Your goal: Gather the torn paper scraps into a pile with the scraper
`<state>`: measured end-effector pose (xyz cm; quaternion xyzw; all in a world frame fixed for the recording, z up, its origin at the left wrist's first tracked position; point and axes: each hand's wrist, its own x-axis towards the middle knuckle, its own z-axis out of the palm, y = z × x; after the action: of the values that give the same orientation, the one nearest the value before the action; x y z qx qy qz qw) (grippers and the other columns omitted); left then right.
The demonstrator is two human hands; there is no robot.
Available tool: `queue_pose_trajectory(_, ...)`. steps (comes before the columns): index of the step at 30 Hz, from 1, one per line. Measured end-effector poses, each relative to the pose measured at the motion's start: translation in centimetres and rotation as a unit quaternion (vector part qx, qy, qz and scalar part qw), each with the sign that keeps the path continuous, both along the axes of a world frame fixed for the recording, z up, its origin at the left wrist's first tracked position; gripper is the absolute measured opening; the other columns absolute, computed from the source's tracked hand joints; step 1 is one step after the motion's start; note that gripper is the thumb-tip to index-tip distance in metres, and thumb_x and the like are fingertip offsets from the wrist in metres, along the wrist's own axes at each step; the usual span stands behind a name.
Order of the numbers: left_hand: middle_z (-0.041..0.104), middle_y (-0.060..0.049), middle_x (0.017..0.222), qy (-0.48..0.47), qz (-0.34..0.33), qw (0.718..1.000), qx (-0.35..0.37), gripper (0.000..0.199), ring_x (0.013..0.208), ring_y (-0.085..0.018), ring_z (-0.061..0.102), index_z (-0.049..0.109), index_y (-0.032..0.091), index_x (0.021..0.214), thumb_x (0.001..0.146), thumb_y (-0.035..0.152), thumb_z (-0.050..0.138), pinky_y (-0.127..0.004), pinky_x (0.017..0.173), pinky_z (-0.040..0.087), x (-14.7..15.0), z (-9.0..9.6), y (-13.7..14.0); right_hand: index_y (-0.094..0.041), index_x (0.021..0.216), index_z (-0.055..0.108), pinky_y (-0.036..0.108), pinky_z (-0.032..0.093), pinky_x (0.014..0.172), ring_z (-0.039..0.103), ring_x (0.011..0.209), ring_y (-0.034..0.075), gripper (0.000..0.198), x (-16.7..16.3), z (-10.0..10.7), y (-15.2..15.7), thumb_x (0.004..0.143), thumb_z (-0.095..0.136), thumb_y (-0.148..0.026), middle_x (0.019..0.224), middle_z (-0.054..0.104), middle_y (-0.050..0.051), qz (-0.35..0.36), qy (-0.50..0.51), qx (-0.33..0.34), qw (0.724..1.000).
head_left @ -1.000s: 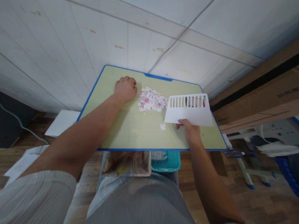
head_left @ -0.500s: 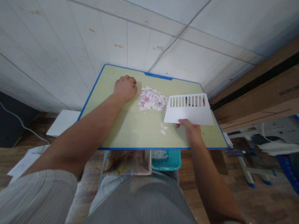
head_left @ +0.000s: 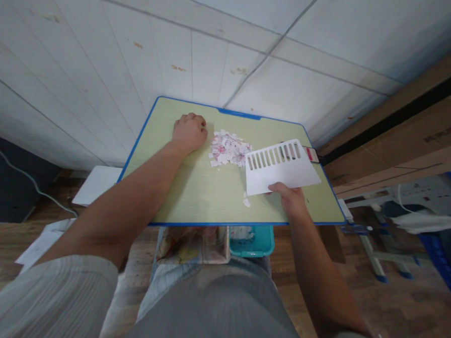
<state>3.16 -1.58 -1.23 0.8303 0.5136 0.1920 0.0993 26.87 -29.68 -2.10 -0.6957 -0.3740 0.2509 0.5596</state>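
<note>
My right hand [head_left: 289,196] grips the near edge of a white sheet [head_left: 274,176] with a row of rounded slots cut along its far side. The sheet is tilted over the table, its left end next to a pile of small white and pinkish paper pieces [head_left: 230,148]. My left hand [head_left: 190,132] rests on the table left of the pile, fingers curled under and closed; what is inside them, if anything, is hidden. A few loose scraps [head_left: 246,201] lie by the sheet's lower left corner.
The pale green tabletop [head_left: 201,198] has a blue rim. A flat dark-and-white object with red [head_left: 310,154] lies partly under the sheet. Below the near edge are a turquoise basket [head_left: 261,241] and a patterned box [head_left: 206,248]. Cardboard boxes [head_left: 397,132] stand at right.
My right hand has swung the slotted sheet left and turned it anticlockwise, uncovering more of the red-marked object. My left hand stays where it was.
</note>
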Motion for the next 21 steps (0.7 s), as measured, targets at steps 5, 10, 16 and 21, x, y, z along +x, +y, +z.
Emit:
queue_pose_trajectory(5, 0.071, -0.022, 0.155, 0.005, -0.002, 1.000, 0.006, 0.045, 0.149, -0.043, 0.060, 0.080, 0.016, 0.141, 0.105, 0.023, 0.055, -0.059, 0.129, 0.048, 0.0, 0.0, 0.0, -0.029, 0.055, 0.067, 0.050, 0.060, 0.100, 0.071, 0.090, 0.032, 0.025, 0.0, -0.3, -0.1, 0.059, 0.087, -0.045, 0.076, 0.078, 0.005, 0.015, -0.003, -0.011, 1.000)
queue_pose_trajectory(10, 0.069, -0.020, 0.156, 0.008, -0.002, 1.000, -0.005, 0.043, 0.150, -0.042, 0.059, 0.079, 0.018, 0.142, 0.106, 0.024, 0.055, -0.056, 0.129, 0.046, 0.0, 0.1, 0.0, -0.028, 0.088, 0.080, 0.054, 0.060, 0.108, 0.076, 0.106, 0.037, 0.037, -0.1, -0.1, -0.3, 0.055, 0.085, -0.044, 0.094, 0.085, 0.005, 0.018, 0.006, -0.015, 1.000)
queue_pose_trajectory(16, 0.067, -0.021, 0.159, 0.003, 0.001, 1.000, -0.010, 0.045, 0.154, -0.043, 0.055, 0.077, 0.017, 0.144, 0.106, 0.023, 0.054, -0.057, 0.132, 0.042, 0.2, 0.0, 0.0, -0.029, 0.107, 0.082, 0.057, 0.055, 0.119, 0.076, 0.124, 0.041, 0.054, -0.3, 0.5, -2.0, 0.054, 0.089, -0.042, 0.109, 0.087, 0.007, 0.042, 0.008, -0.036, 0.998)
queue_pose_trajectory(21, 0.068, -0.021, 0.158, -0.004, -0.002, 1.000, -0.005, 0.045, 0.153, -0.043, 0.056, 0.078, 0.018, 0.142, 0.104, 0.025, 0.055, -0.059, 0.130, 0.044, 0.2, 0.1, 0.1, -0.028, 0.092, 0.079, 0.056, 0.060, 0.109, 0.076, 0.107, 0.037, 0.041, -0.5, 0.9, -3.4, 0.053, 0.090, -0.038, 0.098, 0.086, 0.005, 0.056, 0.017, -0.051, 0.997)
